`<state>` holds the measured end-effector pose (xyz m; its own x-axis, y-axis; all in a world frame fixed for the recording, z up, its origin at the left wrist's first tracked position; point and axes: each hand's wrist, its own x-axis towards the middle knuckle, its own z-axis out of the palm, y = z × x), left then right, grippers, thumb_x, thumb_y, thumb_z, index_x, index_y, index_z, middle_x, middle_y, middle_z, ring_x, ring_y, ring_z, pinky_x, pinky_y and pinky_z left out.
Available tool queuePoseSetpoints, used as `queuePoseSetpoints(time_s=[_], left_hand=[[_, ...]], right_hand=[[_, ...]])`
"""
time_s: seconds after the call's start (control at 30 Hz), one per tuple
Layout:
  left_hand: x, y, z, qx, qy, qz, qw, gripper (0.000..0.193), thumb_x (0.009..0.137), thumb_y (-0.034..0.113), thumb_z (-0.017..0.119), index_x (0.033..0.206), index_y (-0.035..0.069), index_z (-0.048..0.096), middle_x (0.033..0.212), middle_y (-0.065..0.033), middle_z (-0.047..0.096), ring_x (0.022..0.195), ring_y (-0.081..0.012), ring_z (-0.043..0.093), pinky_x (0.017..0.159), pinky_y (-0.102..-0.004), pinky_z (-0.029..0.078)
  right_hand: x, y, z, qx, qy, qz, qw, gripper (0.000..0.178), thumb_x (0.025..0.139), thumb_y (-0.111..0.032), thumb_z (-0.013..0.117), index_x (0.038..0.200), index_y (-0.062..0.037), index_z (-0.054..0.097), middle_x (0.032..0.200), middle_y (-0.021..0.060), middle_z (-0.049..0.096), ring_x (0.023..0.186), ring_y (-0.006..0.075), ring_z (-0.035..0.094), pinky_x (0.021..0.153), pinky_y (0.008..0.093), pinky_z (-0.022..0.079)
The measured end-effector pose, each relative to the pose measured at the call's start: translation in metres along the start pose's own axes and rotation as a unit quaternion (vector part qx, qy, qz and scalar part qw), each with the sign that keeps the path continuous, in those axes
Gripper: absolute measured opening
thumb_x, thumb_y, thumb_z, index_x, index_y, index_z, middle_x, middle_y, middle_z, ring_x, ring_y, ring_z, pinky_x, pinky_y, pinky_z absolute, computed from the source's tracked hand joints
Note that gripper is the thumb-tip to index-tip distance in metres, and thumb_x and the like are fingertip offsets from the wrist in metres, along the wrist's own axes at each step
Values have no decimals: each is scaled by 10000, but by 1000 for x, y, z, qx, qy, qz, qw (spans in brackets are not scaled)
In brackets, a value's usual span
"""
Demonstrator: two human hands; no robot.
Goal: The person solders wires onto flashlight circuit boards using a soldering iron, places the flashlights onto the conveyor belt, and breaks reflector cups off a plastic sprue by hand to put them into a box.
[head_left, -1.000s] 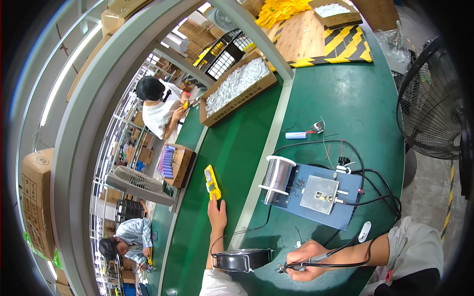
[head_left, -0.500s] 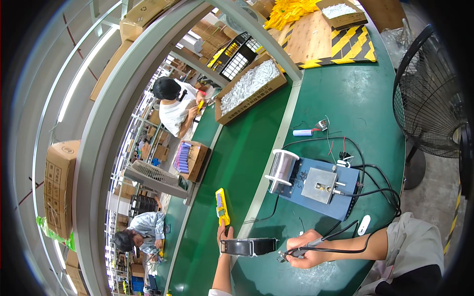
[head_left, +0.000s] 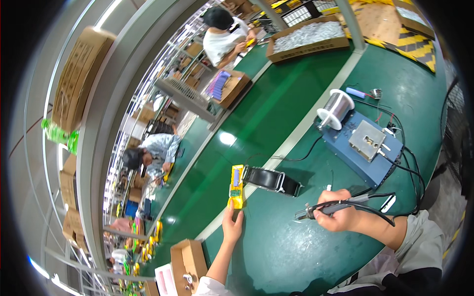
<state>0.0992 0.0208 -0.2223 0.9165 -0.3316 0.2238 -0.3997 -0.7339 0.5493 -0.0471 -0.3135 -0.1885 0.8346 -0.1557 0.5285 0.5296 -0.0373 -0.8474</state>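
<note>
The left hand [head_left: 232, 226] pinches the yellow casing [head_left: 236, 192] by its near end, left of the black drum-shaped device [head_left: 266, 179], presumably leaving the purple cell [head_left: 236, 176] exposed, while the right hand [head_left: 336, 211] grasps a corded soldering handpiece [head_left: 310, 211] in curled fingers.

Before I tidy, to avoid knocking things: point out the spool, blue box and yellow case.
Spool [head_left: 337, 108]: head view, wound middle.
Blue box [head_left: 356, 160]: head view, bare blue surface.
Yellow case [head_left: 238, 202]: head view, lower end.

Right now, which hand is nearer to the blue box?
Right. The right hand is just below the blue box in the picture; the left hand, holding the yellow case, is farther off, to the box's lower left.
</note>
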Motion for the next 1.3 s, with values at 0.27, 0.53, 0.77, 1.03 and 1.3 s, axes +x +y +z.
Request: queuePoseSetpoints(time_s=[0.27, 0.53, 0.77, 1.03, 1.3], left_hand=[[-115, 57, -27, 92, -70, -74, 991, 467, 830, 142, 515, 1250, -18, 386, 1229, -174, 459, 1245, -349, 284, 997, -363, 263], [-240, 97, -35, 200, -23, -165, 966, 465, 808, 202, 545, 1232, 47, 431, 1199, -156, 480, 1196, -415, 307, 954, -525, 263], [-277, 120, -72, 109, 42, -202, 972, 262, 737, 43, 608, 997, 69, 616, 989, -107, 613, 902, -250, 586, 797, -327, 460], [-314, 11, -208, 280, 237, -365, 856, 125, 763, 128, 601, 773, 6, 621, 633, -85, 581, 593, -203, 567, 554, -292, 438], [-314, -75, -225, 418, 42, -204, 884, 149, 660, 160, 675, 803, 123, 656, 997, -75, 540, 993, -273, 464, 804, -384, 386]], right_hand=[[-3, 6, 3, -59, 10, -21, 998, 171, 672, -103, 610, 612, -34, 465, 465, 20, 467, 399, 72, 424, 388, 226, 336], [-11, 13, 5, -108, 37, 1, 993, 225, 730, -184, 578, 634, -29, 447, 561, 35, 429, 496, 109, 396, 464, 243, 313], [-23, 32, -12, -81, 43, 44, 995, 135, 755, -112, 504, 709, -34, 403, 695, 4, 320, 606, 73, 294, 552, 214, 234], [-25, 40, -12, -35, 54, 93, 994, 153, 802, -150, 482, 758, -45, 380, 674, -11, 292, 534, 35, 261, 458, 183, 181], [-19, 39, -6, -18, 85, 121, 989, 136, 809, -150, 473, 769, -57, 382, 668, -13, 304, 515, 23, 258, 418, 176, 166]])
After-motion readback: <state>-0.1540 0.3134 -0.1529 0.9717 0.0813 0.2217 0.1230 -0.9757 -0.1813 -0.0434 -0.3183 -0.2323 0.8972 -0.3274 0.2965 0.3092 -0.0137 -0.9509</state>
